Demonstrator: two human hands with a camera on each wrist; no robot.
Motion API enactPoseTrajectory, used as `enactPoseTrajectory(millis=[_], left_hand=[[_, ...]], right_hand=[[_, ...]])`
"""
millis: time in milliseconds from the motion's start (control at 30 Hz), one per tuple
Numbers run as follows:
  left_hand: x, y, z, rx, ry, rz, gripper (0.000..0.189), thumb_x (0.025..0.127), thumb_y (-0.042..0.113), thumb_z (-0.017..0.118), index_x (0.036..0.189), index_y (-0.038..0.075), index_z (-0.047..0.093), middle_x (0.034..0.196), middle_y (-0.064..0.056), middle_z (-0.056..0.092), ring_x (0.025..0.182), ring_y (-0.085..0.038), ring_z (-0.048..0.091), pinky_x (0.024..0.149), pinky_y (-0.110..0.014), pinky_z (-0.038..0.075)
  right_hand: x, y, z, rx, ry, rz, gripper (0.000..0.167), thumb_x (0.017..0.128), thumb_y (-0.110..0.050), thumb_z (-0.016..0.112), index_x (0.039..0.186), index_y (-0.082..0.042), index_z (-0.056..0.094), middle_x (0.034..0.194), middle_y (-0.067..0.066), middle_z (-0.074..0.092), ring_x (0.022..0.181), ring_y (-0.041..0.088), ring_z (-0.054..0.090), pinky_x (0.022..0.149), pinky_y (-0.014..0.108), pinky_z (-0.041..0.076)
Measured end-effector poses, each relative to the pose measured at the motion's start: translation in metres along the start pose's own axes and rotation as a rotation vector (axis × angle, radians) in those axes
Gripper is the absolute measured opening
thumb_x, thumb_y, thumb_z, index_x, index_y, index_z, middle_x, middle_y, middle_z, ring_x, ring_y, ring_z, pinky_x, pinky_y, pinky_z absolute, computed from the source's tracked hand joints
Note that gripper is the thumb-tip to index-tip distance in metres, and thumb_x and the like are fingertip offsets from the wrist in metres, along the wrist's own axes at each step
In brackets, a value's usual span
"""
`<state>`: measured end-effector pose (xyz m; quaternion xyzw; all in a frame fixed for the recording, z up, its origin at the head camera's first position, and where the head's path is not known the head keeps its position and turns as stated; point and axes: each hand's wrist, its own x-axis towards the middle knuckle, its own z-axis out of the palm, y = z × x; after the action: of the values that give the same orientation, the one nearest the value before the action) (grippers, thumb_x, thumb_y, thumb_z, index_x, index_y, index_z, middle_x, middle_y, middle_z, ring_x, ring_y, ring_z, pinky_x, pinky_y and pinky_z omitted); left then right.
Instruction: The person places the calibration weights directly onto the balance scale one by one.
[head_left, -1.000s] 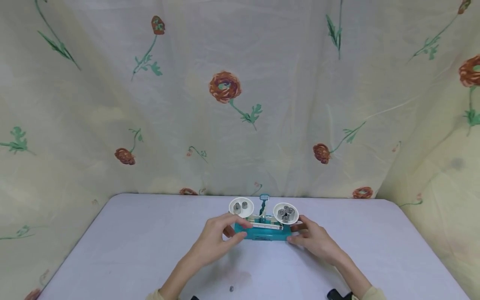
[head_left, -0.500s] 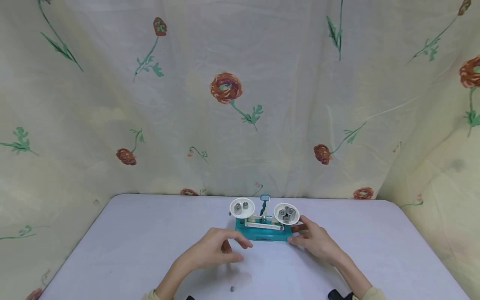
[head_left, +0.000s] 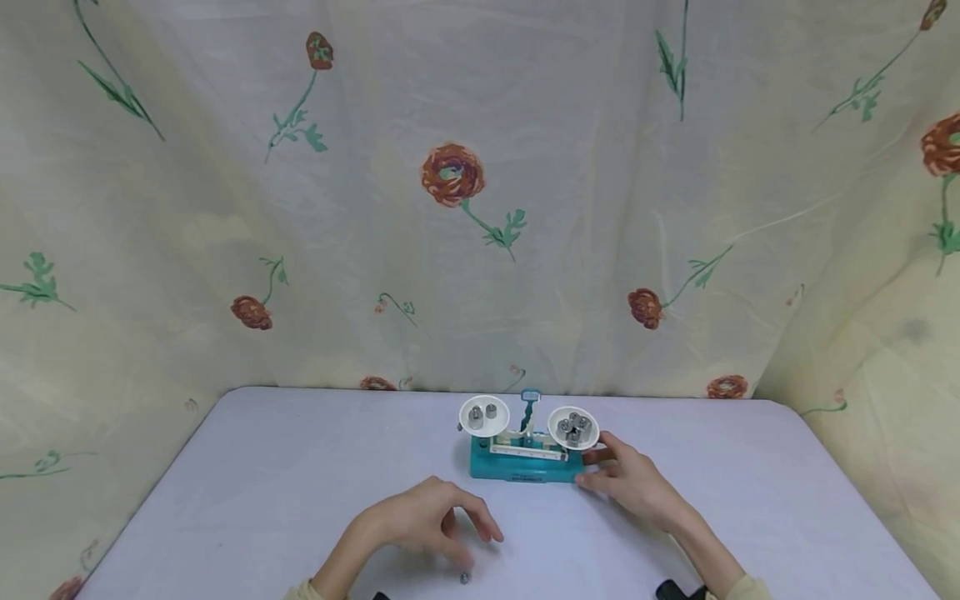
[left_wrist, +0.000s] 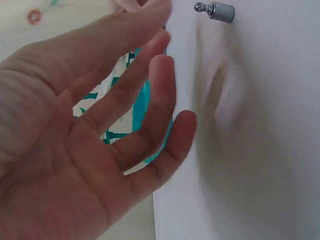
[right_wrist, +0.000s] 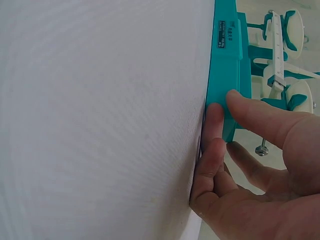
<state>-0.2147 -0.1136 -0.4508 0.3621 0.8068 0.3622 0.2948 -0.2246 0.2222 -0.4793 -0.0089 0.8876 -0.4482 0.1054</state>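
A teal balance scale (head_left: pixel 525 469) stands on the table. Two metal weights sit in its left white pan (head_left: pixel 498 427), and several more fill the right pan (head_left: pixel 553 425). My right hand (head_left: pixel 633 483) holds the right end of the base; in the right wrist view the thumb (right_wrist: pixel 245 106) lies on the teal edge, with fingers curled at the corner. In front of the scale hovers my left hand (head_left: pixel 420 518), fingers loosely bent and holding nothing. Its thumb tip is close to a small knobbed weight (head_left: pixel 464 578) lying on the table, also seen beyond the fingers in the left wrist view.
The table (head_left: pixel 262 500) has a pale cover. A flower-patterned curtain (head_left: pixel 555 250) hangs behind it and along both sides. Beside the right forearm shows a black device (head_left: pixel 675 590). A metal adjusting screw (right_wrist: pixel 261 150) juts from the scale near my right fingers.
My left hand has come away from the scale's left end, toward me and down to the small weight. My right hand stays at the base, and the scale has not visibly moved.
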Motion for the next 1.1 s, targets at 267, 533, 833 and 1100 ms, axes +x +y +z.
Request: enactPoseTrajectory(millis=[267, 533, 833, 1100], left_hand=[[0.0, 0.0, 0.005, -0.045, -0.068, -0.105, 0.036, 0.08, -0.002, 0.091, 0.109, 0.017, 0.082, 0.094, 0.007, 0.077, 0.064, -0.004, 0.054, 0.061, -0.016, 0.045], [0.036, -0.1, 0.024, -0.016, -0.16, 0.045, 0.037, 0.08, 0.024, 0.096, 0.105, 0.044, 0.079, 0.094, 0.022, 0.077, 0.068, -0.002, 0.06, 0.06, -0.02, 0.051], [0.036, -0.097, 0.028, -0.007, -0.167, 0.002, 0.031, 0.081, 0.021, 0.095, 0.1, 0.042, 0.08, 0.091, 0.021, 0.076, 0.069, -0.001, 0.059, 0.06, -0.019, 0.048], [0.035, -0.102, 0.025, 0.001, -0.15, -0.041, 0.027, 0.083, 0.022, 0.094, 0.097, 0.04, 0.08, 0.09, 0.019, 0.076, 0.072, -0.003, 0.061, 0.062, -0.02, 0.05]], right_hand=[[0.0, -0.001, -0.001, 0.005, 0.002, -0.006, 0.08, 0.096, -0.02, 0.081, 0.161, 0.001, 0.039, 0.141, 0.025, 0.066, 0.119, 0.033, 0.073, 0.103, 0.053, 0.061], [-0.001, 0.0, 0.0, 0.001, 0.006, -0.002, 0.08, 0.096, -0.021, 0.081, 0.161, 0.001, 0.039, 0.141, 0.024, 0.066, 0.122, 0.036, 0.072, 0.106, 0.056, 0.059], [0.0, 0.0, 0.0, 0.008, -0.003, -0.004, 0.081, 0.096, -0.021, 0.081, 0.161, 0.003, 0.038, 0.141, 0.024, 0.066, 0.127, 0.041, 0.07, 0.109, 0.059, 0.057], [0.0, 0.0, 0.0, 0.012, -0.002, 0.0, 0.081, 0.096, -0.021, 0.081, 0.161, 0.002, 0.039, 0.141, 0.024, 0.066, 0.126, 0.04, 0.07, 0.108, 0.058, 0.058]])
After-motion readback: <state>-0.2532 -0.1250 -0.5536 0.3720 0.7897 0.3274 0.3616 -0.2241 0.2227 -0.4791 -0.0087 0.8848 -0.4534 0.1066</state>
